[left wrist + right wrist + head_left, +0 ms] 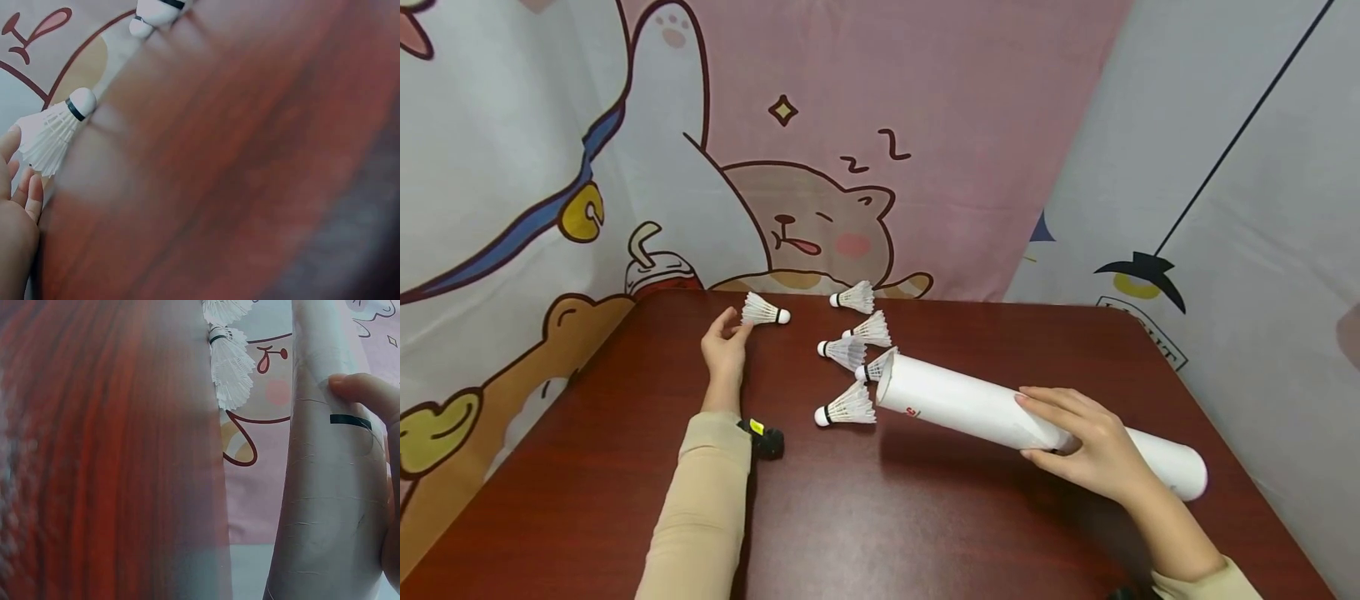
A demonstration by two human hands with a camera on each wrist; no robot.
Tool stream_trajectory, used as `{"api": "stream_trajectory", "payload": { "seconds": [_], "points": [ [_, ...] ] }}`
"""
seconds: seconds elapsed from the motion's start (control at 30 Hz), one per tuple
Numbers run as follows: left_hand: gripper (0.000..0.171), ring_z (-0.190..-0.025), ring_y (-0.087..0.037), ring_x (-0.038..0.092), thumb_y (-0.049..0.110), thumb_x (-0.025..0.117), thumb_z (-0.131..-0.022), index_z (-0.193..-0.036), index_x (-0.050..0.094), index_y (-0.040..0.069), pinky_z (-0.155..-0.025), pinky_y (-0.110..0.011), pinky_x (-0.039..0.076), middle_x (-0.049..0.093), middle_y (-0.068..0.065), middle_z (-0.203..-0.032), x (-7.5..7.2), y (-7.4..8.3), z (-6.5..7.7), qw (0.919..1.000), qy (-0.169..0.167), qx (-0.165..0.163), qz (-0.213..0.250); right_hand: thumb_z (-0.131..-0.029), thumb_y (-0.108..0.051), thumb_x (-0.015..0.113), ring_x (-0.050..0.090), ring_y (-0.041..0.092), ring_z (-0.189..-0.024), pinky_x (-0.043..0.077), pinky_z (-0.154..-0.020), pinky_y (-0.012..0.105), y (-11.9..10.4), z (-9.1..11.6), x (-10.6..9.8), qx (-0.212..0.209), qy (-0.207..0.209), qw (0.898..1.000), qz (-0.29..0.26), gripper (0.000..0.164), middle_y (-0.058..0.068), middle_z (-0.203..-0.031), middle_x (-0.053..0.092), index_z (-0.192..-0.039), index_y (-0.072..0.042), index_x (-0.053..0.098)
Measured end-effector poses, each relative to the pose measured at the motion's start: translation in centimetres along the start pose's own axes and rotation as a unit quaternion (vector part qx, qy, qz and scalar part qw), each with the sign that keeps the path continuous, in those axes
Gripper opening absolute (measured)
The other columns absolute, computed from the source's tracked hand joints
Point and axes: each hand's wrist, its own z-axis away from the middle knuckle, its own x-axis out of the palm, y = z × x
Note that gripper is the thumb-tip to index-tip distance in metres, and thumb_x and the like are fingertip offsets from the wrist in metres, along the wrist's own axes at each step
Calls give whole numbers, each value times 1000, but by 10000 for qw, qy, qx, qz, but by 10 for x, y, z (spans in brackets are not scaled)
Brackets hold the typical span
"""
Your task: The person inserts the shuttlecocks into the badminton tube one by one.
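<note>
My left hand [726, 350] is at the far left of the table, its fingers right at the feather end of a white shuttlecock [764, 310]. In the left wrist view the fingers [34, 194] are loosely spread beside the skirt of that shuttlecock [53, 131], whose cork points away from the palm. With thumb and fingers around its middle, my right hand [1093, 442] grips a long white shuttlecock tube [962, 400]. The tube lies slanted, its open end facing left toward the shuttlecocks. In the right wrist view the tube [331, 487] shows a short dark strip near the fingertip.
Several more shuttlecocks lie mid-table, among them one at the back [853, 297] and one nearest me [846, 407]. One [877, 367] is partly hidden behind the tube's mouth. A cartoon-printed curtain [925, 150] hangs behind the brown table [835, 517].
</note>
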Motion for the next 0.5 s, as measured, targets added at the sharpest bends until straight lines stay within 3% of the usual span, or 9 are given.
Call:
{"api": "stream_trajectory", "payload": {
  "seconds": [0.13, 0.3, 0.5],
  "points": [
    [45, -99, -22, 54, 7, 69, -88, -132, 57, 2, -73, -19, 42, 58, -12, -129, 1, -1, -6, 9983, -152, -4, -554, -84, -54, 66, 57, 21, -106, 36, -88, 12, 0, 0, -1, 16, -4, 10000, -3, 61, 12, -120, 63, -121, -6, 66],
    [42, -97, -24, 55, 11, 68, -89, -129, 59, 2, -73, -22, 41, 61, -16, -121, 3, 2, -10, 9902, -419, -37, -1331, -84, -53, 67, 57, 22, -106, 36, -88, 13, 0, 0, -1, 2, 18, 10000, -35, 60, 13, -120, 63, -121, -5, 66],
    [32, -98, -26, 56, 12, 68, -90, -117, 65, -5, -82, -34, 43, 63, -21, -111, 5, 2, -9, 9873, -311, -76, -1556, -84, -52, 67, 57, 22, -106, 36, -90, 13, 0, 0, -2, -7, 31, 10000, -34, 59, 13, -119, 63, -121, -5, 67]
  ]
}}
